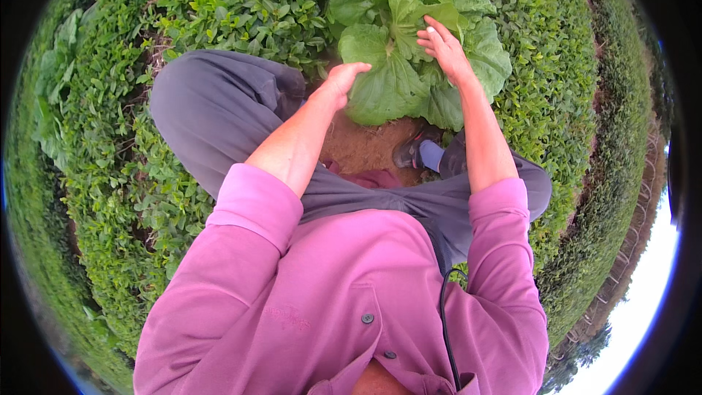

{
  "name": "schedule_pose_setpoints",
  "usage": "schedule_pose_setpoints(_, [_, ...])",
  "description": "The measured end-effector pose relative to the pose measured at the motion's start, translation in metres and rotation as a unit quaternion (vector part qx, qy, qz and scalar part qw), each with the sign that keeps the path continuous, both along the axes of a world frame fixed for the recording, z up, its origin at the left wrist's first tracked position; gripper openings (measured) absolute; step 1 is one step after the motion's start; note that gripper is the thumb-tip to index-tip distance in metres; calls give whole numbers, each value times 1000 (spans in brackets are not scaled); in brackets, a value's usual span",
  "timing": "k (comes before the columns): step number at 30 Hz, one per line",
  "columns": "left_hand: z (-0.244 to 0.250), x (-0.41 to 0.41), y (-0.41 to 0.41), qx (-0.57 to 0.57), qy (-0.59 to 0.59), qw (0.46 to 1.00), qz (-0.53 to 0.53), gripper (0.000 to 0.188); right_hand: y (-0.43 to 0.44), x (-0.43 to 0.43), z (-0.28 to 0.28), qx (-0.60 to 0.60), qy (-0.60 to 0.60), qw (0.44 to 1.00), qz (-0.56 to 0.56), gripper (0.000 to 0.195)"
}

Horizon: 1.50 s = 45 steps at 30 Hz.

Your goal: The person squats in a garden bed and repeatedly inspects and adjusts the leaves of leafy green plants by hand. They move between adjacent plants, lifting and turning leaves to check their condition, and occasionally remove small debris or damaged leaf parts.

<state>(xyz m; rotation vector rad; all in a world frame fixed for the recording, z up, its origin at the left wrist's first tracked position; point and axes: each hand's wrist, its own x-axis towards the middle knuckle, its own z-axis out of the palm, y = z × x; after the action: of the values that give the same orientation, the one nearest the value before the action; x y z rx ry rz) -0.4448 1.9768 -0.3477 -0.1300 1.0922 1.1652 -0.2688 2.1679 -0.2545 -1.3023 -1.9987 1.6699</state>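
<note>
A large leafy green plant (386, 90) with broad, wrinkled leaves grows in front of me, between rows of clipped bushes. My left hand (343, 81) is at its left edge. The thumb points right along the margin of a low leaf, and the other fingers are mostly hidden, so a grip on the leaf cannot be made out. On the right side of the plant, my right hand (445, 50) is over the leaves with its fingers spread and nothing visible in it. Its fingertips are close to an upright pale-green leaf (447, 15); contact is unclear.
Dense low bushes (247, 5) flank me on the left, with more bushes (540, 66) on the right. Bare brown soil (356, 142) shows between my legs, beside a shoe (408, 151) and maroon cloth (373, 178). A black cable (445, 312) runs down my shirt.
</note>
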Motion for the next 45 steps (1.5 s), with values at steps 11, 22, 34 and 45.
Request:
schedule_pose_setpoints(11, [96, 10, 70, 253, -106, 961, 44, 104, -50, 35, 55, 4, -31, 994, 105, 22])
schedule_pose_setpoints(22, [49, -12, 151, 244, -148, 958, -15, 104, -133, -6, -17, 249, -101, 936, 226, 52])
schedule_pose_setpoints(34, [13, -60, 101, 32, 229, 972, -34, 34, 44, 11, -19, 150, -172, 967, 115, 45])
schedule_pose_setpoints(45, [-26, -2, 71, 20, 548, 711, -441, 66, 52, -32, 5, -124, -74, 979, -145, 57])
